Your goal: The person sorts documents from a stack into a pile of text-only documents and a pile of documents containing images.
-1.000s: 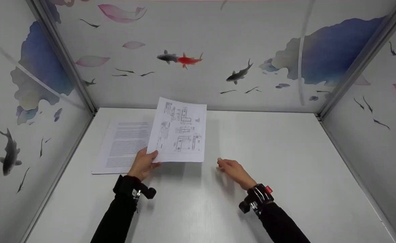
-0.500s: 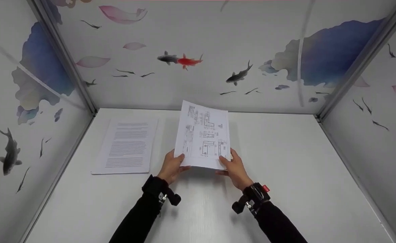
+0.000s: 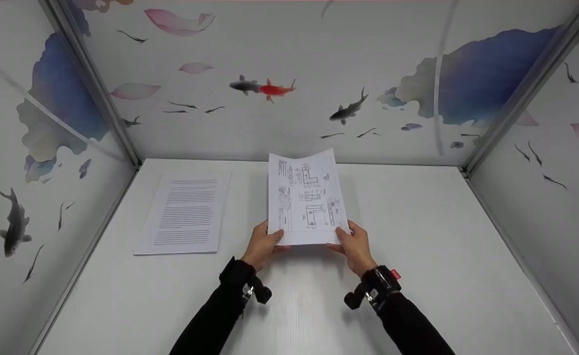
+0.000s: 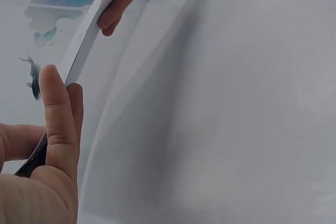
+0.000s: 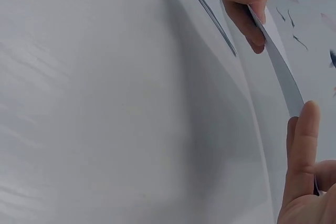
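A stack of paper (image 3: 294,222) printed with technical drawings is held up above the middle of the table, its sides bowed upward at the far edge. My left hand (image 3: 262,246) pinches its near left corner, thumb on top and fingers beneath. At the near right corner my right hand (image 3: 356,249) grips it the same way. From the side, in the left wrist view, the stack's edge (image 4: 84,43) runs between both hands. The right wrist view shows the stack's pale underside (image 5: 283,80) bending between my fingers.
A second paper stack (image 3: 186,214), printed with lines of text, lies flat on the white table (image 3: 417,236) at the left. Walls (image 3: 309,128) with painted fish and petals enclose the table at the back and both sides.
The drawing stack has moved right, away from the text stack, with my left hand. My right hand, free a second ago, has taken its right corner. The sheets now bow upward at the sides.
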`<state>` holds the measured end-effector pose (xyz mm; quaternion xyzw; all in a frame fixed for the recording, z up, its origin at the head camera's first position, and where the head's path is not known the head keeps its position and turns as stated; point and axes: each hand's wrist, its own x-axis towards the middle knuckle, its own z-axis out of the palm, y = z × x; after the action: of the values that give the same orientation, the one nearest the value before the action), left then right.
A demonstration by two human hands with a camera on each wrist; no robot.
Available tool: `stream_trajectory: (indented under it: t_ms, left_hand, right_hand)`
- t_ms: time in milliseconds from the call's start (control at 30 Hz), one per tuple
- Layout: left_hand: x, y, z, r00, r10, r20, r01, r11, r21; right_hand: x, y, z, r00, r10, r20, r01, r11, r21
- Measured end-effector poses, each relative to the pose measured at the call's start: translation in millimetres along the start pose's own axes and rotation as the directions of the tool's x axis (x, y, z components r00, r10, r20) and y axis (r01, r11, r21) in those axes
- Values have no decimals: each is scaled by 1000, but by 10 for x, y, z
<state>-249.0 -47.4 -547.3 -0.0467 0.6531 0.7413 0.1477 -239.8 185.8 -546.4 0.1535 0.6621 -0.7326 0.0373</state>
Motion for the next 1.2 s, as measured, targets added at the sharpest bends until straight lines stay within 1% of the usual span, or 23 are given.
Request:
stream_trajectory:
  t_ms: [67,100,200,267,300,333,433,533,600,800,867,933,1000,1067,1200]
  left_hand:
    - [-2,-11,-8,1000,19,11,-20,997,77]
    - [-32,17,-4,999,27,20,-28,994,104]
    - [-34,4,5,998,49,30,-53,979,194]
    - [-35,-1,10,999,38,32,-44,976,213]
    - [-37,0,13,999,25,32,-31,976,217]
    - [-7,-35,8,999,14,29,-21,974,226]
    - [2,-37,-2,999,-17,30,9,969,245]
    - [15,-39,-17,999,-16,35,6,962,274]
    - [20,-37,-27,999,-12,42,0,960,281]
    - [18,-44,-52,997,6,78,-28,959,283]
    - [14,-56,-53,997,9,80,-31,960,277]
    - [13,-67,-44,998,5,67,-23,962,273]
    - [18,-79,-20,998,-3,57,-12,964,266]
    - [33,-91,23,998,-10,67,-7,968,249]
    - [96,-105,162,995,-21,98,1,979,202]
  right_hand:
    - [10,1,-39,1000,11,-4,-11,1000,1]
    - [16,3,-62,1000,17,-3,-17,1000,4]
    - [29,3,-137,999,36,-2,-36,999,2]
    - [36,1,-188,999,47,-2,-47,999,3]
    - [41,-4,-213,998,56,-5,-56,998,-3]
    - [46,-7,-240,998,62,-5,-62,998,-10]
    - [69,-18,-325,996,83,-19,-84,996,-28]
    - [96,-30,-414,995,97,-32,-98,995,-34]
    - [113,-36,-467,994,102,-44,-103,994,-27]
    - [141,-38,-579,993,106,-49,-106,994,-10]
    - [145,-35,-601,993,107,-50,-107,994,-1]
    - [148,-31,-613,992,115,-59,-115,993,5]
    - [150,-26,-616,991,121,-61,-121,993,9]
    - [148,-24,-616,991,122,-61,-121,993,11]
    - [157,-15,-642,992,108,-69,-107,994,23]
